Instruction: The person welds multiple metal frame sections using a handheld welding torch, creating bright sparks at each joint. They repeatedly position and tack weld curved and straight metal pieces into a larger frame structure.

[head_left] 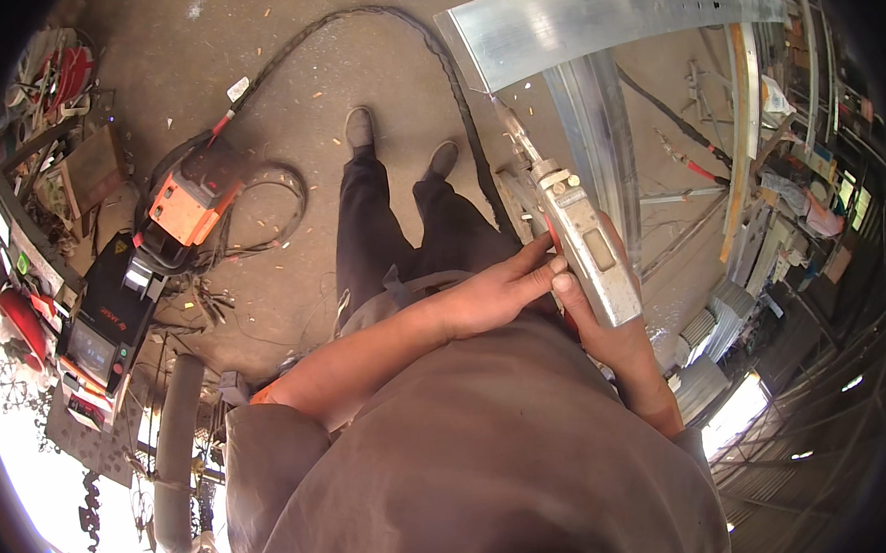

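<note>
A silver handheld welding gun (594,259) is in front of my body, pointing forward and slightly left. My right hand (606,336) is closed round its rear, thumb on the left side. From the left, my left hand (499,296) reaches across my waist and grips the gun's side, its thumb beside the right thumb; the fingertips are partly hidden. The gun's thin nozzle (519,132) ends at the lower left corner of a long silver metal beam (600,28); whether they touch I cannot tell.
Under the beam stand more metal profiles (596,128). A black cable (453,76) loops over the floor past my feet to an orange and black wire feeder (187,205). Left of me are a black machine with a screen (96,340) and a grey cylinder (179,451).
</note>
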The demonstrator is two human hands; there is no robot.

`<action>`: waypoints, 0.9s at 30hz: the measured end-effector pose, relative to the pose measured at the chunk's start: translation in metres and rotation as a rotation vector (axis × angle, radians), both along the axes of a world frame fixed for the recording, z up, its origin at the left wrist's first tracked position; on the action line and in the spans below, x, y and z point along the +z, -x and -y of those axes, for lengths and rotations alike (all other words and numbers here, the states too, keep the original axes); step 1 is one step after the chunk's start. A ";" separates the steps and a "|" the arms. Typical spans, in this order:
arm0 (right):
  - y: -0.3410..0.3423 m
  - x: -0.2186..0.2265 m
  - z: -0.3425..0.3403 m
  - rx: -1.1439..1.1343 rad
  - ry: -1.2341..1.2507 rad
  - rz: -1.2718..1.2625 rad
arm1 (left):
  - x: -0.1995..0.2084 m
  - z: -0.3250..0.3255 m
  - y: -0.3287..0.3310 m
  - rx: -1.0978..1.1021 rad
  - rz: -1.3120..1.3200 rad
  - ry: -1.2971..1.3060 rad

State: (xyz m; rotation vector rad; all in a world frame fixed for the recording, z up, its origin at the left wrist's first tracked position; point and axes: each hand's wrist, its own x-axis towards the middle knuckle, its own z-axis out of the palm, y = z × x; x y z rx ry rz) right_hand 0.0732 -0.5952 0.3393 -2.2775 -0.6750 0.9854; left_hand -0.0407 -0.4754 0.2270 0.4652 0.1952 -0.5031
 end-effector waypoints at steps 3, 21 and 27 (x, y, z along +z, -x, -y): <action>0.004 0.003 0.007 -0.020 -0.011 -0.026 | 0.002 0.001 0.002 -0.012 0.014 -0.019; -0.013 -0.003 0.129 -0.623 -0.264 0.079 | -0.016 -0.080 -0.188 -0.121 0.355 -2.549; -0.022 -0.005 0.176 -0.725 -0.289 0.099 | -0.023 -0.088 -0.226 -0.683 0.249 -2.465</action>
